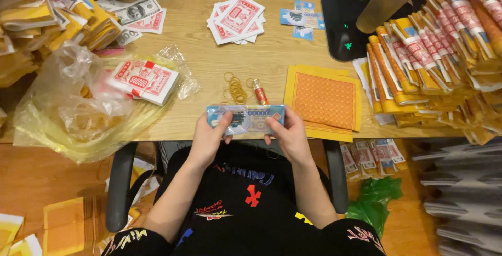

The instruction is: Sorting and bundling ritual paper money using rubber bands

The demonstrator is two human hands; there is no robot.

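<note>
Both hands hold one blue bundle of paper notes [246, 118] at the table's near edge, at 6 o'clock from the rubber bands [235, 89]. The left hand [209, 137] closes around its left end, thumb on top. The right hand [288, 137] closes around its right end. A stack of orange paper sheets [324, 101] lies at 3 o'clock from the bundle, just beside it.
</note>
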